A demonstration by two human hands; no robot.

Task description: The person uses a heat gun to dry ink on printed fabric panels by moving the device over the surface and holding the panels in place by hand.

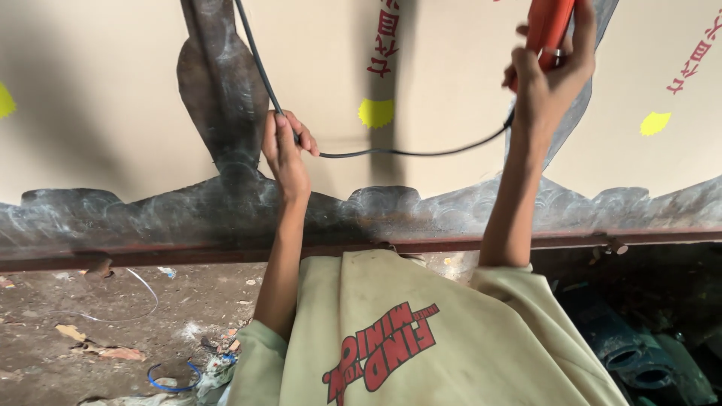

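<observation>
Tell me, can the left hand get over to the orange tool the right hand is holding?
Probably yes. The left hand holds the black cable that runs straight to the orange tool in the right hand, and only bare beige board lies between them.

Blue ring (171,378) and paper scraps (96,344) litter the dirt floor (45,301).

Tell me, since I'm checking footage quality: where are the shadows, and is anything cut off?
Head view: soft shadows fall on the pale board beside both arms; the orange tool in the right hand is cropped at the top; the left hand and black cable look sharp.
</observation>
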